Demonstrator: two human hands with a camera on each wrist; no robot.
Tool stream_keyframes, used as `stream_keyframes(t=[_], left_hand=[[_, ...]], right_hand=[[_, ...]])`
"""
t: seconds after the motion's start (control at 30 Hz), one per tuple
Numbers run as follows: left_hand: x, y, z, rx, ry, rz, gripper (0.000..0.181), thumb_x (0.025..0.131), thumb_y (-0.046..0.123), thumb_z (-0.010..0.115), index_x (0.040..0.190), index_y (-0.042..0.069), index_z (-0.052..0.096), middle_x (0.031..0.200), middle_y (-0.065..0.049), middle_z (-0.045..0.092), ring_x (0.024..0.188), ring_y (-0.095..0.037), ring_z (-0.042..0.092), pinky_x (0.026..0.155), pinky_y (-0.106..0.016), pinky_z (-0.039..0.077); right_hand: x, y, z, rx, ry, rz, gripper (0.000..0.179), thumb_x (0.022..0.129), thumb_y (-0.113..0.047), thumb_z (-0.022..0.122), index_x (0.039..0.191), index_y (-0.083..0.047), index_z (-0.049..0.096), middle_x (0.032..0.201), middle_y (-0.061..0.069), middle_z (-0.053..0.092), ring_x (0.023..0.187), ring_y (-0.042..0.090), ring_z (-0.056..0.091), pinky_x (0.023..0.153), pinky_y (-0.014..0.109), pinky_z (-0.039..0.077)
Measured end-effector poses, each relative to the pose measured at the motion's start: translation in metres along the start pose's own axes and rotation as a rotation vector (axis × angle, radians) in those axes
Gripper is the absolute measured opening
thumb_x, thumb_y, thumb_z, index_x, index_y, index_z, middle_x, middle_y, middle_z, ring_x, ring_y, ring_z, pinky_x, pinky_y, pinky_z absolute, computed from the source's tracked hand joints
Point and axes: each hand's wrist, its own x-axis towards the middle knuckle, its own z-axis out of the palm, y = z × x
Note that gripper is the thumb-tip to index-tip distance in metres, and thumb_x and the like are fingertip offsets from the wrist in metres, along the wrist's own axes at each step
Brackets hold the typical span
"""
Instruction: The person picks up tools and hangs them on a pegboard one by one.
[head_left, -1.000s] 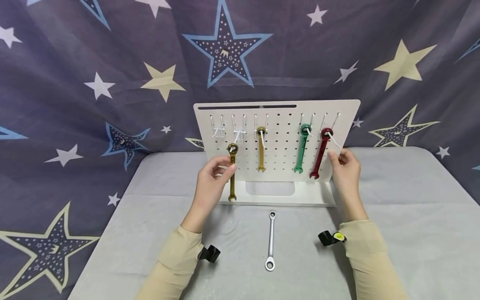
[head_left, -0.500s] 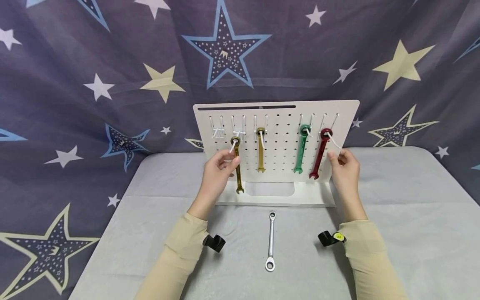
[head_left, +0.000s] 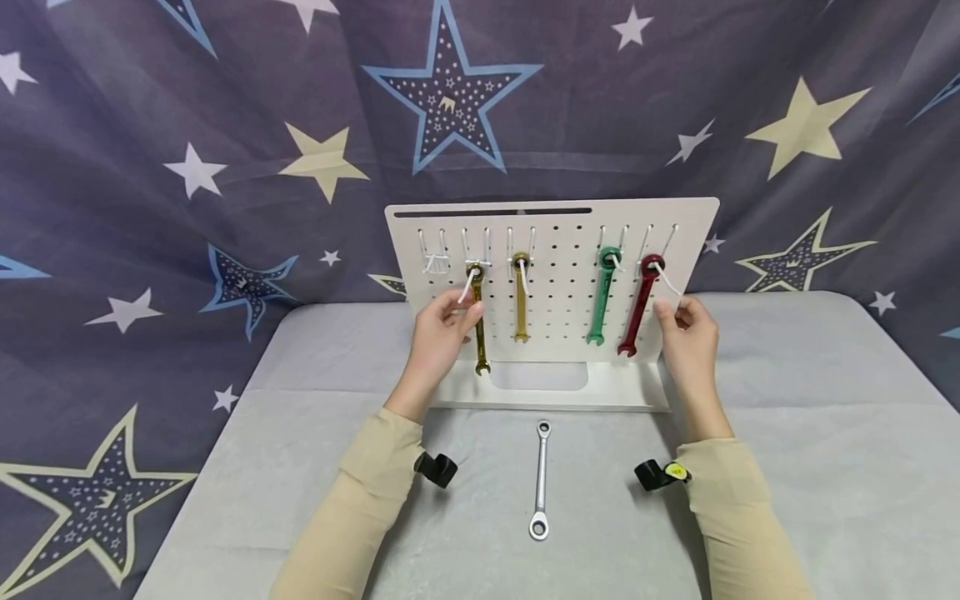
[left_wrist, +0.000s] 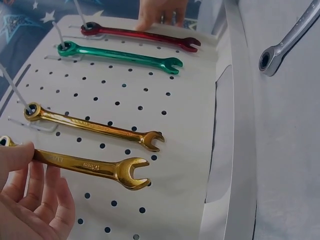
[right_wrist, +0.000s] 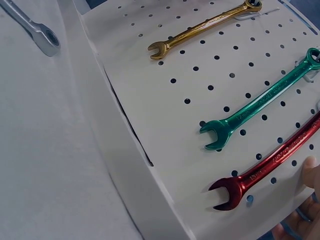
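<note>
In the head view my left hand (head_left: 441,337) pinches a dark gold combination wrench (head_left: 481,333) between thumb and fingers. The wrench's ring end is around the second white hook (head_left: 467,287) from the left; its open end points down. The left wrist view shows the thumb across the gold shank near the ring. At the board's right edge, my right hand (head_left: 690,340) grips the white pegboard (head_left: 577,354) with the thumb in front. Beside that thumb hangs a red wrench (head_left: 639,312); a green wrench (head_left: 602,304) and a second gold wrench (head_left: 522,304) hang further left.
A silver double-ring wrench (head_left: 542,483) lies on the grey cloth-covered table (head_left: 300,467) in front of the board's base. The leftmost hook (head_left: 435,264) carries no wrench. A star-patterned curtain (head_left: 600,108) stands behind the table.
My left hand has moved up and to the right, towards the board. The gold wrench's ring has slid further along its hook. My right hand stays at the board's edge.
</note>
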Motion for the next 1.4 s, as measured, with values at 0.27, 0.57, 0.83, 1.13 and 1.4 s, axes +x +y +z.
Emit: stream_keyframes(t=[0.27, 0.57, 0.83, 1.13, 1.4], left_hand=[[0.008, -0.002, 0.002, -0.001, -0.003, -0.012, 0.025, 0.096, 0.008, 0.066, 0.117, -0.005, 0.063, 0.11, -0.018, 0.066, 0.073, -0.004, 0.058, 0.066, -0.025, 0.051], [0.015, -0.007, 0.006, -0.003, 0.022, -0.032, 0.026, 0.096, 0.01, 0.067, 0.117, -0.005, 0.064, 0.108, -0.018, 0.067, 0.074, -0.005, 0.057, 0.064, -0.023, 0.051], [0.015, -0.011, 0.006, -0.029, 0.037, 0.008, 0.025, 0.095, 0.008, 0.067, 0.115, -0.006, 0.063, 0.11, -0.021, 0.067, 0.078, -0.004, 0.06, 0.066, -0.029, 0.052], [0.012, -0.011, 0.005, -0.059, 0.05, 0.019, 0.027, 0.095, 0.003, 0.065, 0.119, -0.007, 0.06, 0.115, -0.022, 0.065, 0.084, -0.005, 0.061, 0.073, -0.032, 0.054], [0.007, -0.02, -0.001, -0.076, 0.065, 0.0, 0.026, 0.095, 0.001, 0.064, 0.119, -0.006, 0.06, 0.118, -0.022, 0.066, 0.092, -0.009, 0.064, 0.072, -0.027, 0.053]], right_hand=[[-0.001, -0.002, 0.0, -0.012, -0.002, 0.003, 0.033, 0.098, -0.021, 0.064, 0.108, 0.011, 0.061, 0.101, 0.024, 0.065, 0.076, -0.001, 0.051, 0.074, 0.018, 0.041], [-0.001, -0.001, 0.0, -0.017, 0.008, -0.009, 0.032, 0.098, -0.02, 0.064, 0.107, 0.011, 0.061, 0.1, 0.023, 0.065, 0.075, -0.001, 0.051, 0.074, 0.018, 0.041], [0.0, 0.002, 0.001, -0.021, 0.008, -0.016, 0.033, 0.098, -0.021, 0.064, 0.106, 0.01, 0.061, 0.098, 0.022, 0.065, 0.075, 0.0, 0.051, 0.074, 0.018, 0.041], [0.001, 0.003, 0.001, -0.023, 0.0, -0.017, 0.034, 0.098, -0.022, 0.064, 0.107, 0.01, 0.061, 0.102, 0.026, 0.066, 0.076, -0.001, 0.051, 0.074, 0.018, 0.041], [0.001, 0.004, 0.0, -0.018, -0.006, -0.005, 0.036, 0.098, -0.024, 0.063, 0.108, 0.01, 0.061, 0.104, 0.026, 0.067, 0.078, -0.001, 0.051, 0.074, 0.018, 0.041]])
